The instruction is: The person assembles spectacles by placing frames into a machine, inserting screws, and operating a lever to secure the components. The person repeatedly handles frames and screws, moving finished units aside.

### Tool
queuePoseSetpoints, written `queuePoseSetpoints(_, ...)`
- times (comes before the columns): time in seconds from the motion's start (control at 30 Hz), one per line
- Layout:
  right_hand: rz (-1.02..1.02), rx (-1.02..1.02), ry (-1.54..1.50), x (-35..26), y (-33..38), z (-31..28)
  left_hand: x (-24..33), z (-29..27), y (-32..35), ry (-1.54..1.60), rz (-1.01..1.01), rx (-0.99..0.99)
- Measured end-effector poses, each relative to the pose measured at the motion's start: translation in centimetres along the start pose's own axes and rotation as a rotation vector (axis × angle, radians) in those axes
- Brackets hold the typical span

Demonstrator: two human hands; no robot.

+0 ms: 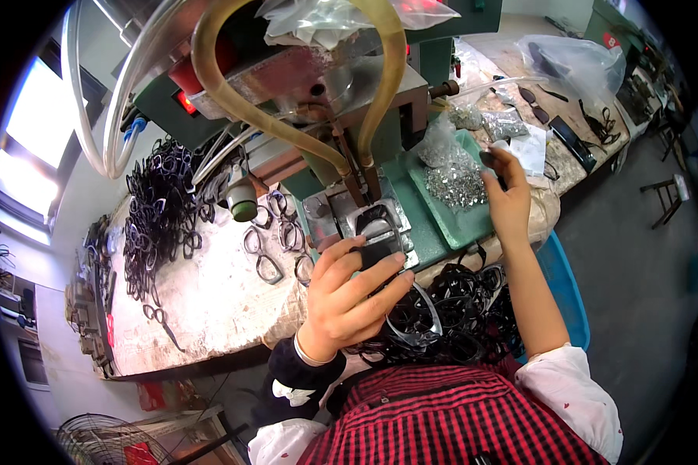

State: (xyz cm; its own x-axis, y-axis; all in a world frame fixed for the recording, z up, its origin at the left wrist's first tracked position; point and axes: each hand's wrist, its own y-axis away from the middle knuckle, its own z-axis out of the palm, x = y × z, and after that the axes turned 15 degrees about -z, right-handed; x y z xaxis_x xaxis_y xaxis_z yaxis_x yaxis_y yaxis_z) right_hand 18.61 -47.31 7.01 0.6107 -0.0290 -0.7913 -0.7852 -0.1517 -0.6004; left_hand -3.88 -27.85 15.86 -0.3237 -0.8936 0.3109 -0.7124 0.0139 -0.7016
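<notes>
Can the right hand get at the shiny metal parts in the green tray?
Probably yes: the right hand is beside the shiny metal parts, which lie exposed in the green tray; the clear bag sits farther back.

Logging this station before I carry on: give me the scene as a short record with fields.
Left hand: fingers on a dark piece at the metal fixture
Right hand: pinching a small dark item beside the green tray
Tray contents: small shiny pieces
Above fixture: looped yellowish hose
Table, left side: dark eyeglass frames, heaped and loose
Near the lap: frame heap, blue bin edge to its right
</notes>
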Motion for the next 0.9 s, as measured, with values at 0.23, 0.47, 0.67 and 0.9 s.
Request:
queuePoseSetpoints(0.23,-0.204,-0.381,0.506,-3.8,2.7,-1.1,-0.3,-0.1,0.3,0.007,-0.037,-0.002)
queuePoseSetpoints(0.47,-0.379,-0.397,0.653,-3.0,2.6,0.7,3.9,0.0,6.1,-0.007,-0.317,0.149)
queuePoseSetpoints(0.67,-0.474,-0.186,0.484,-2.4,2.5,0.4,0.9,-8.6,4.6,-0.599,-0.561,0.680)
queuePoseSetpoints(0.9,-0.302,-0.169,0.358,-3.4,2.5,2.0,-20.9,-6.5,13.6,-1.295,-1.247,0.104)
